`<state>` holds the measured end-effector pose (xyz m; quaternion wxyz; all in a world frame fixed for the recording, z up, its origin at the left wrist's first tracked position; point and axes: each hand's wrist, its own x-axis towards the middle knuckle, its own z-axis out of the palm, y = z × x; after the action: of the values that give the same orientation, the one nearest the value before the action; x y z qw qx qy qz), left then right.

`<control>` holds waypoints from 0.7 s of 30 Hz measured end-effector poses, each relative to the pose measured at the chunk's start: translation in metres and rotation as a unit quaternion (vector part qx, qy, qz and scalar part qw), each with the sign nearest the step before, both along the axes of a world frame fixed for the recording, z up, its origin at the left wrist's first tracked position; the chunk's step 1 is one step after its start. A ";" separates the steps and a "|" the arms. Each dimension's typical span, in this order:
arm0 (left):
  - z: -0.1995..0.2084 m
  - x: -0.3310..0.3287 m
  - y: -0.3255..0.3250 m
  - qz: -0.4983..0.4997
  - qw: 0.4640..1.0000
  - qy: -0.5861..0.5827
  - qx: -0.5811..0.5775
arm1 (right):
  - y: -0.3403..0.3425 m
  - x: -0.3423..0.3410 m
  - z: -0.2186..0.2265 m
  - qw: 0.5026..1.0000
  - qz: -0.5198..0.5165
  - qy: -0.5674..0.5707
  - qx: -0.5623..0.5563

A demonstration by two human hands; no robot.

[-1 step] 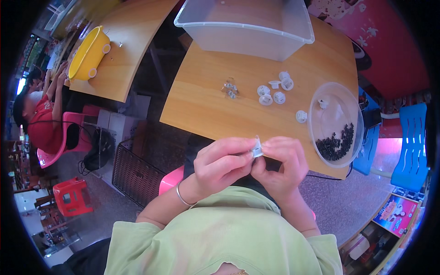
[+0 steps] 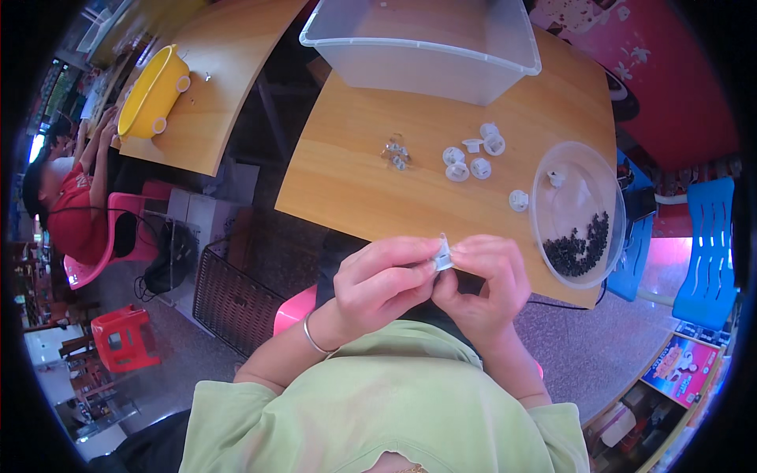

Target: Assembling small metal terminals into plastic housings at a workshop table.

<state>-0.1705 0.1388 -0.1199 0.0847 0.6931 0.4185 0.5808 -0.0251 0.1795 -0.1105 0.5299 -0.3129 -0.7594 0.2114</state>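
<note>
Close in front of my body, both hands meet around a small white plastic part (image 2: 442,258) with a flat rim, held just off the table's near edge. My left hand (image 2: 382,280) pinches it from one side, fingers curled. From the other side my right hand (image 2: 490,285) grips it between thumb and fingertips. Fingers cover most of the part. Beyond the hands, several similar white round plastic caps (image 2: 480,168) lie on the wooden table (image 2: 355,193). Small shiny metal pieces (image 2: 397,155) sit in a pile left of them.
A clear round tub (image 2: 579,150) at the table's right holds small black parts (image 2: 582,251) and one white part. Behind stands a big clear bin (image 2: 418,67). A yellow basin (image 2: 146,94) rests on another table, where a person in red sits. Blue chairs (image 2: 706,252) stand right.
</note>
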 end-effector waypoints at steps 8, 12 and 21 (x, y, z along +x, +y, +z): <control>-0.002 0.002 -0.001 0.005 1.000 0.001 0.013 | -0.001 0.001 -0.005 1.000 0.010 0.021 -0.016; 0.001 0.001 -0.004 0.000 1.000 0.011 0.010 | 0.003 0.005 -0.004 0.997 0.066 0.037 0.000; 0.000 -0.002 -0.008 -0.001 1.000 -0.012 -0.021 | 0.010 0.015 -0.003 0.986 0.150 0.023 -0.066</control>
<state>-0.1725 0.1312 -0.1194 0.1046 0.6843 0.4289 0.5804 -0.0105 0.1891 -0.1132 0.4877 -0.2244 -0.7699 0.3450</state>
